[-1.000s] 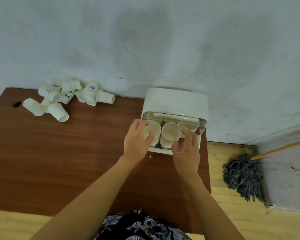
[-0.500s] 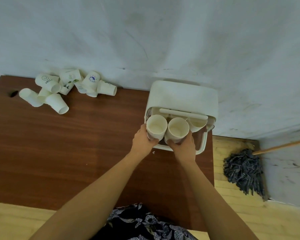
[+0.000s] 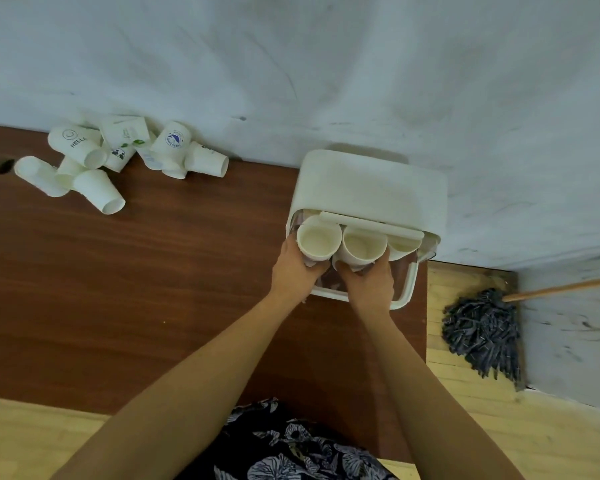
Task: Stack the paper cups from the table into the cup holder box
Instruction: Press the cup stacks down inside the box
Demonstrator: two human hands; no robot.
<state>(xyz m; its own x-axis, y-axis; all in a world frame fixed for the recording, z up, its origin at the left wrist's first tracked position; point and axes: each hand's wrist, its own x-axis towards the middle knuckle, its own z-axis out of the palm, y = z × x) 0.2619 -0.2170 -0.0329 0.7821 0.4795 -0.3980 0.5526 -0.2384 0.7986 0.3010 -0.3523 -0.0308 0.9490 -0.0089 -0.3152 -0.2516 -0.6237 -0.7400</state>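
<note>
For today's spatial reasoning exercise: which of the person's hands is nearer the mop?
Right. The right hand grips a cup at the box, on the side toward the mop; the left hand grips another cup farther away.

Grey-white wall (image 3: 326,64), brown wooden table (image 3: 136,289), pale plank floor (image 3: 465,427)

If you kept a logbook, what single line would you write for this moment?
left hand: grips white paper cup stack | right hand: grips second stack | white plastic cup holder box: open | loose paper cups: lying on brown table
</note>
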